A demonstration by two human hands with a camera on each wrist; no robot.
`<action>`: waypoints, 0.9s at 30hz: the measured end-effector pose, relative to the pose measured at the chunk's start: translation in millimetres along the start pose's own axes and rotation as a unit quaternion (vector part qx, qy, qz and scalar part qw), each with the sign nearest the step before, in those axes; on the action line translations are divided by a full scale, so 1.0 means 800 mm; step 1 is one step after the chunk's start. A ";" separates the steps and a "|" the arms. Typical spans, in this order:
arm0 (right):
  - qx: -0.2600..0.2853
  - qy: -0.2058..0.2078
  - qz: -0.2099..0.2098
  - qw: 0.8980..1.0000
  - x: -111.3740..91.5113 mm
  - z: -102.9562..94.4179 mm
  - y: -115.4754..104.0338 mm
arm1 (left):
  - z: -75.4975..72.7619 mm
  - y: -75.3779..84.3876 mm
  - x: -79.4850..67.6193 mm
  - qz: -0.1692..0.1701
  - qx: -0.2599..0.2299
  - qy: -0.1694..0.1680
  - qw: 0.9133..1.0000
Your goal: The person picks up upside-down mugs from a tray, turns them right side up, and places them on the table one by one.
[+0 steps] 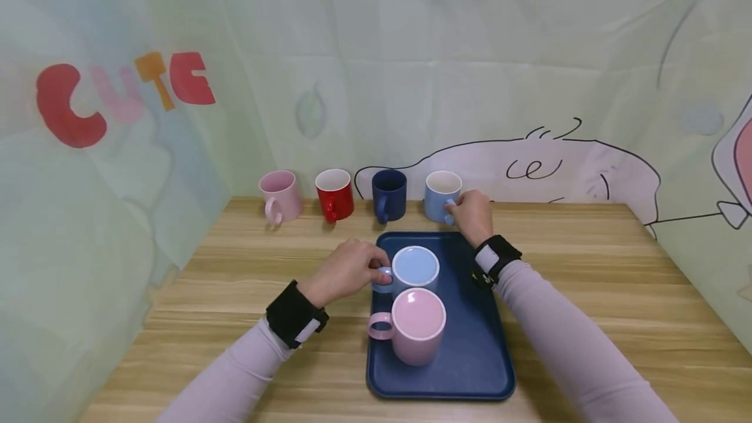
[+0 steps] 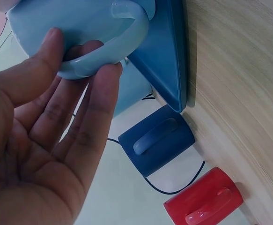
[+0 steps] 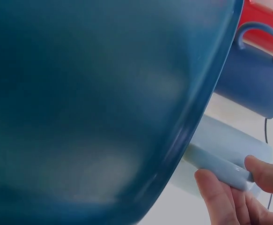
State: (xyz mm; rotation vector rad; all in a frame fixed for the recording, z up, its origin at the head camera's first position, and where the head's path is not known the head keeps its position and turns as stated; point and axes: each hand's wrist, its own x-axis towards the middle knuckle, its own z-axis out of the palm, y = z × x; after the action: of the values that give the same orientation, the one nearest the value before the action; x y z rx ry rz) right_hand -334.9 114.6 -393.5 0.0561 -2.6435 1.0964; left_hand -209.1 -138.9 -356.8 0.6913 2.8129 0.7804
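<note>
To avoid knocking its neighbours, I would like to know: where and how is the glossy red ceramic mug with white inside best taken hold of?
Probably pinch the red mug by its loop handle, coming from the near side: the handle points there, while the round pink mug and round dark-blue mug flank it.

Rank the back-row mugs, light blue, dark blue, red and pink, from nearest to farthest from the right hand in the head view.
1. Light blue mug: right end, handle pinched by the right hand.
2. Dark blue mug: next, to its left.
3. Red mug: left of the dark blue mug.
4. Pink mug: left end.
</note>
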 end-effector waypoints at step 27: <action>0.071 -0.035 0.037 0.996 -0.004 -0.029 0.019 | 0.001 0.033 0.022 0.017 0.067 -0.033 0.997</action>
State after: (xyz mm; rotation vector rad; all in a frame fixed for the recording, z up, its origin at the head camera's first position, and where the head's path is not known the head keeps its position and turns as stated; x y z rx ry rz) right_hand -328.0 141.3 -389.0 0.0261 -2.6435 1.3295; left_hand -214.3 -110.1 -344.3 0.7719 2.8192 0.5666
